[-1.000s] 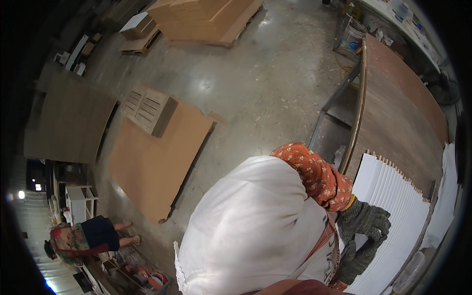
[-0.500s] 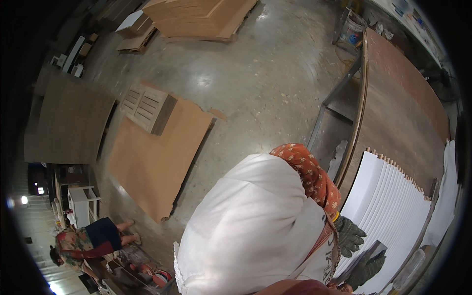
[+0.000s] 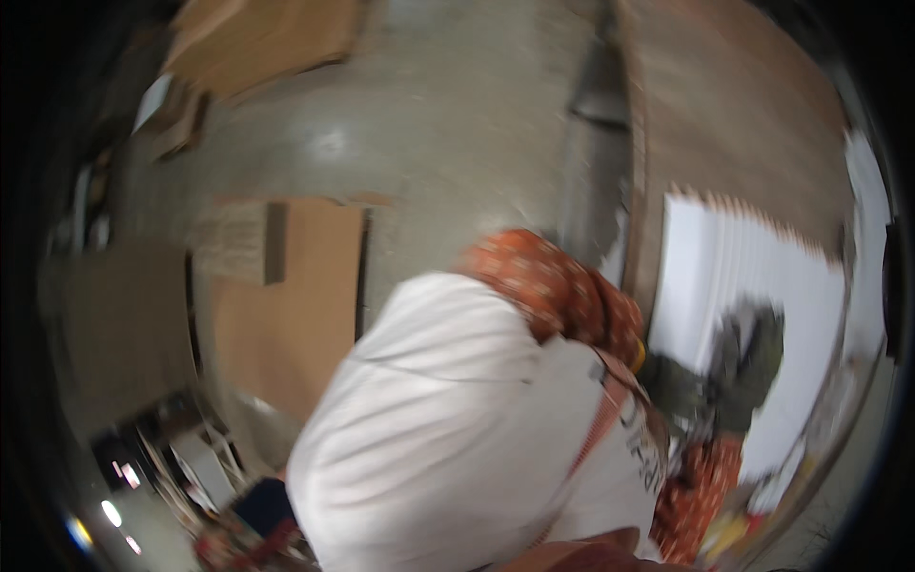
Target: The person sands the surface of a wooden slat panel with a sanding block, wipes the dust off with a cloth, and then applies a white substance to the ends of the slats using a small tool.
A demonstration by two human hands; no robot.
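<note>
My left hand (image 3: pixel 674 388), in a dark grey-green glove, is low over the near left part of a row of white strips (image 3: pixel 698 276). Motion smears its fingers. My right hand (image 3: pixel 758 377), gloved alike, reaches up over the same strips. A dark grey flat piece (image 3: pixel 729 341) lies along its inner side and appears gripped by it; blur hides its exact kind. The white strips lie close together on a brown worktable (image 3: pixel 743 114), with light wooden ends along their far edge. Orange patterned sleeves cover both arms.
White cloth (image 3: pixel 419 410) covers my front. On the floor to the left lies a brown cardboard sheet (image 3: pixel 315 315) with a slatted wooden panel (image 3: pixel 238 243) on it. Large cardboard-coloured stacks (image 3: pixel 257 43) stand at the far left. White material (image 3: pixel 865 257) runs along the table's right side.
The view has swung, shifting the table and floor objects. Both hands now appear farther up over the white strips; the right hand and dark grey piece have moved up together.
</note>
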